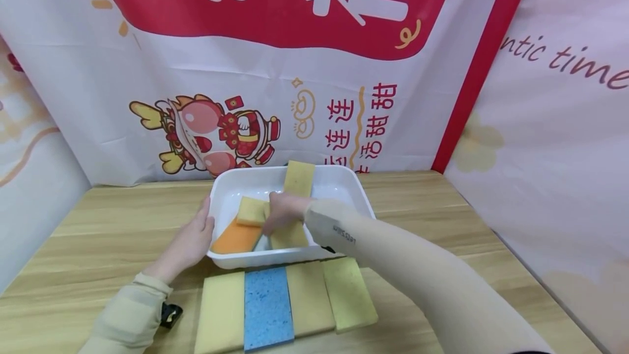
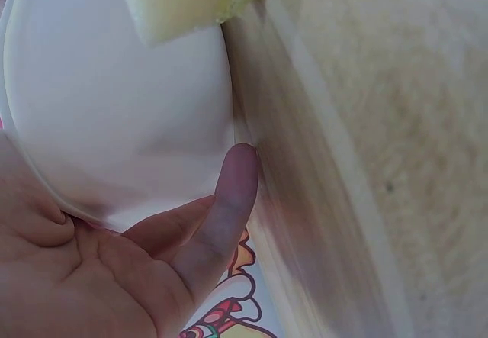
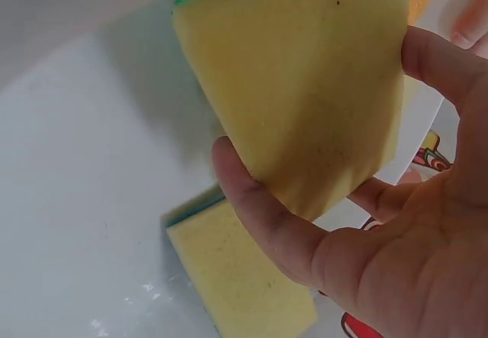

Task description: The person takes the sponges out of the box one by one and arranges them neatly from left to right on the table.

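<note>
Yellow sponge sits pinched in the right hand's fingers within the white tray, left hand relaxed against its side, perhaps midway: four sponges lined up on the surface, at least three others remaining inside.

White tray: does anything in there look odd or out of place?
A little. In the white rectangular tray, one rectangular yellow sponge juts above the far rim in the head view, and a small yellow sponge overlaps a flat orange sponge. Both look haphazard beside the orderly row of yellow and blue sponges in front. Nothing looks spilled.
</note>
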{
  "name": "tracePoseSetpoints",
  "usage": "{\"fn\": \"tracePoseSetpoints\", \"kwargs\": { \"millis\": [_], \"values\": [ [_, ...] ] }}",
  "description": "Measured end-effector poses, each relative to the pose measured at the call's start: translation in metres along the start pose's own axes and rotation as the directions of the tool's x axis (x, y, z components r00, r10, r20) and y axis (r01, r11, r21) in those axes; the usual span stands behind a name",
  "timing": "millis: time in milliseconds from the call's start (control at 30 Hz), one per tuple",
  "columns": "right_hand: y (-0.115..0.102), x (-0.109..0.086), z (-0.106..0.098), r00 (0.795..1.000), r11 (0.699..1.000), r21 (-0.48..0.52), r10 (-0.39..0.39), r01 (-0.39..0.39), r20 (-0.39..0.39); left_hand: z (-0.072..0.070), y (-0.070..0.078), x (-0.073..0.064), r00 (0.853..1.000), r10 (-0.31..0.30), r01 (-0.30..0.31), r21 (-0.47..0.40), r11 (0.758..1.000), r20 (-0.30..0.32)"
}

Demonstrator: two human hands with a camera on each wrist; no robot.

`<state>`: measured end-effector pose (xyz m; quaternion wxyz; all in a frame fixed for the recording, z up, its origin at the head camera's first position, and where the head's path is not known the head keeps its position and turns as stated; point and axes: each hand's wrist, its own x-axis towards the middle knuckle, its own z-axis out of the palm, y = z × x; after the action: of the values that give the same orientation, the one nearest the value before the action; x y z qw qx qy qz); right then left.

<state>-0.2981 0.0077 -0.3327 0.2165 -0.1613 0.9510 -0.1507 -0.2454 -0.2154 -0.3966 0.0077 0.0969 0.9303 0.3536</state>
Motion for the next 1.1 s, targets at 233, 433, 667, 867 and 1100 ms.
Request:
{"fn": "tracePoseSetpoints", "kwargs": {
  "millis": [233, 433, 667, 867, 1100],
  "values": [
    [0.008, -0.005, -0.009, 0.998, 0.997, -0.073, -0.042, 0.038, -0.050, 0.000, -0.002, 0.000, 1.000, 0.008, -0.008, -0.008, 1.000, -0.006],
    [0.010, -0.007, -0.015, 0.997, 0.997, -0.073, -0.036, 0.032, -0.065, 0.001, -0.003, 0.001, 1.000, 0.010, -0.010, -0.001, 1.000, -0.009],
    [0.012, -0.010, -0.023, 0.997, 0.996, -0.062, -0.062, 0.059, -0.054, 0.001, -0.002, 0.002, 1.000, -0.003, 0.003, 0.012, 1.000, 0.007],
    [0.013, -0.014, -0.026, 0.994, 0.991, -0.118, -0.077, 0.067, -0.081, 0.000, -0.001, 0.001, 1.000, 0.006, -0.006, 0.014, 1.000, -0.005],
    [0.012, -0.017, -0.027, 0.996, 0.991, -0.130, -0.040, 0.030, -0.077, 0.001, -0.003, 0.001, 1.000, 0.006, -0.006, 0.010, 1.000, -0.003]
  ]
}}
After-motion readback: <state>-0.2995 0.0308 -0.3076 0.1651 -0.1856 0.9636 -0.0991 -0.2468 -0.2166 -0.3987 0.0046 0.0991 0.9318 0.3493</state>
